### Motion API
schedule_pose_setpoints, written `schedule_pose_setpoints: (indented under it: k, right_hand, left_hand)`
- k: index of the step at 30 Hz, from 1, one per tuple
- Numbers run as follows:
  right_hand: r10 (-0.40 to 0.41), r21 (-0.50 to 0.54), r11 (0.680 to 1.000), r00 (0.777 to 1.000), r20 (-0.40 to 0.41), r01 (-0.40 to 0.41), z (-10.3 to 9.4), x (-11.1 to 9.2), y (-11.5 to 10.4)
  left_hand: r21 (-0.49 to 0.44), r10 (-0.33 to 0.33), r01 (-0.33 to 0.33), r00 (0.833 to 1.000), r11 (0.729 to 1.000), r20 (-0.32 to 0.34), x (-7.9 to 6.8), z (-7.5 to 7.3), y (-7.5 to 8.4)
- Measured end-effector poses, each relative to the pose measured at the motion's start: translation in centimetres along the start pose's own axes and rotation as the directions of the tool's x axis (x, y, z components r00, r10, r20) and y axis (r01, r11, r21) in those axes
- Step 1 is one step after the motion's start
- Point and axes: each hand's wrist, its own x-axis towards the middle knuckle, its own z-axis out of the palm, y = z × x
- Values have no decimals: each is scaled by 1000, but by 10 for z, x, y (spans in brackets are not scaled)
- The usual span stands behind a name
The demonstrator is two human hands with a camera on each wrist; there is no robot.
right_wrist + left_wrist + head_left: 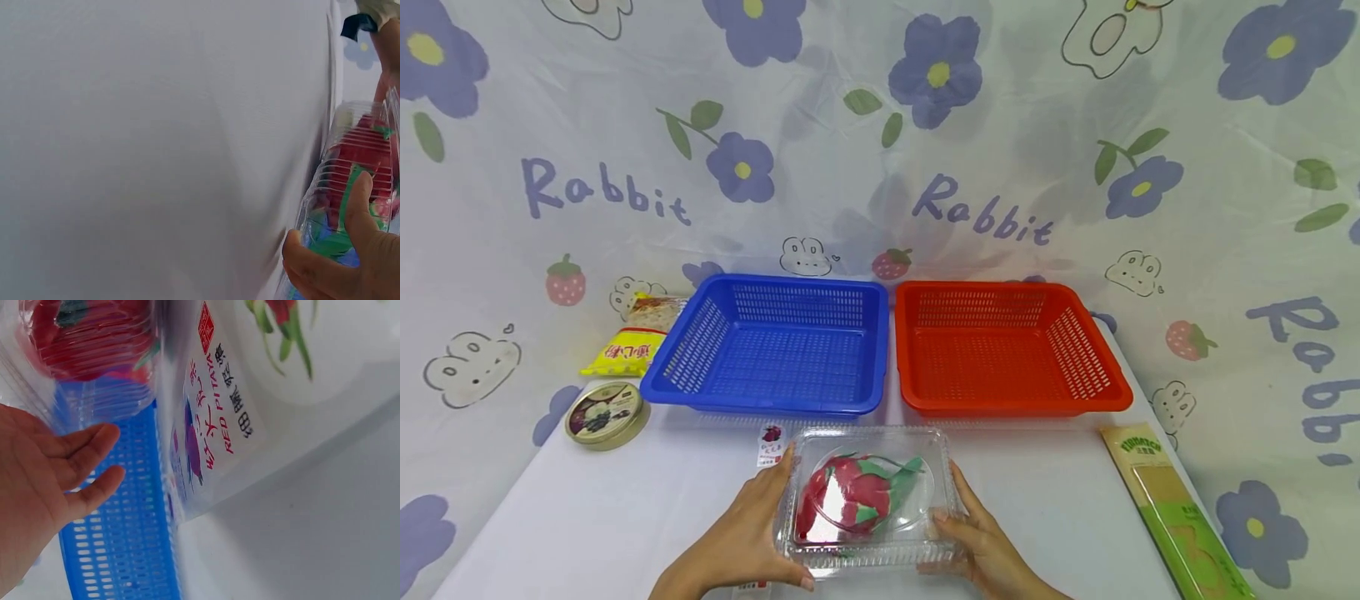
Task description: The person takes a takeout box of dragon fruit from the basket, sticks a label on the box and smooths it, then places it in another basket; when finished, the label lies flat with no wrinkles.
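A clear plastic clamshell box (872, 554) with a red and green dragon fruit (853, 496) inside sits low in the middle of the head view. My left hand (741, 533) grips its left side, thumb at the near edge and fingers along the far left corner. On the right side my right hand (988, 546) holds it, the thumb in front; the right wrist view shows thumb and fingers around the ribbed wall (356, 169). Behind the box lies a flat white package (771, 446), largely hidden; its label reads RED PITAYA (222, 406).
Beyond the box stand a blue basket (767, 408) and a red basket (1015, 406), side by side. At left are a round tin (606, 412) and a yellow food bag (625, 350). A long green and tan packet (1172, 508) lies along the right edge. A printed curtain hangs behind.
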Motion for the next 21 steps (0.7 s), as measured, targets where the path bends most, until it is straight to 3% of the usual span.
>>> schedule_pose_setpoints:
  k: [21]
  right_hand:
    - [-21, -41, 999, 1000, -6, 20, 1, 4, 0]
  left_hand:
    - [7, 4, -4, 1000, 1000, 4, 7, 4, -9]
